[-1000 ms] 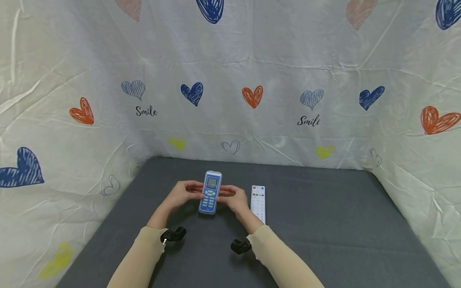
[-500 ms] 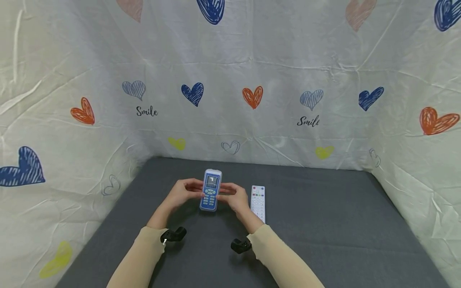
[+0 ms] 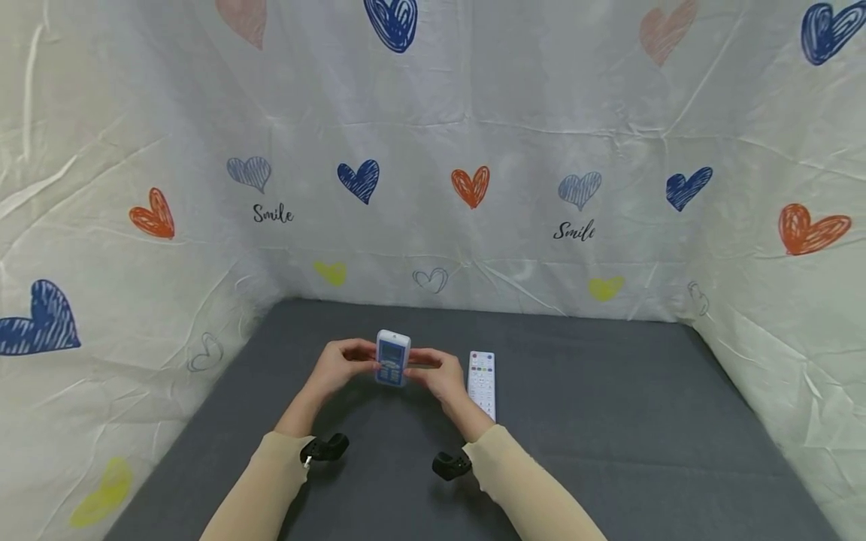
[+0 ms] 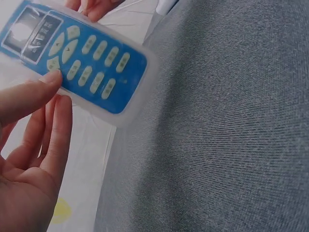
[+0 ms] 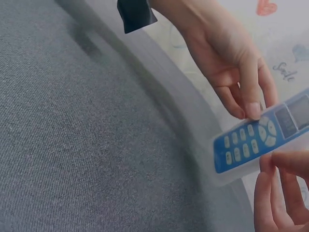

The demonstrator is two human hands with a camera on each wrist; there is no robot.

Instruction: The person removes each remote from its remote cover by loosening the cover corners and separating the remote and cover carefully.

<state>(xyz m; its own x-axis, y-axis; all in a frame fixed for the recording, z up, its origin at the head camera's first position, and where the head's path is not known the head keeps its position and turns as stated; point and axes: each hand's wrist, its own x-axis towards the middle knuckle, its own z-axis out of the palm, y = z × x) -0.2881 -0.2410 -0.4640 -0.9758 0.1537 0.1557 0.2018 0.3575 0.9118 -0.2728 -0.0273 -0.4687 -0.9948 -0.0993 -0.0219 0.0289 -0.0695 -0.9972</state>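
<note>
Left hand [image 3: 338, 366] and right hand [image 3: 438, 371] are pinching the blue remote [image 3: 392, 358] by its long edges, lifting it above the grey table [image 3: 609, 421]. Judged light and rigid, its clear sleeve possibly slippery, it is best gripped at the edges, clear of the buttons.

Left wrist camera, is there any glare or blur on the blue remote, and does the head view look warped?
Left wrist view: white glare washes out the screen of the blue remote, though its buttons stay sharp. Head view: wide-angle bending curves the heart-print backdrop, and the remote looks small but in focus. Right wrist view: lighting is soft and even on the grey cloth.
</note>
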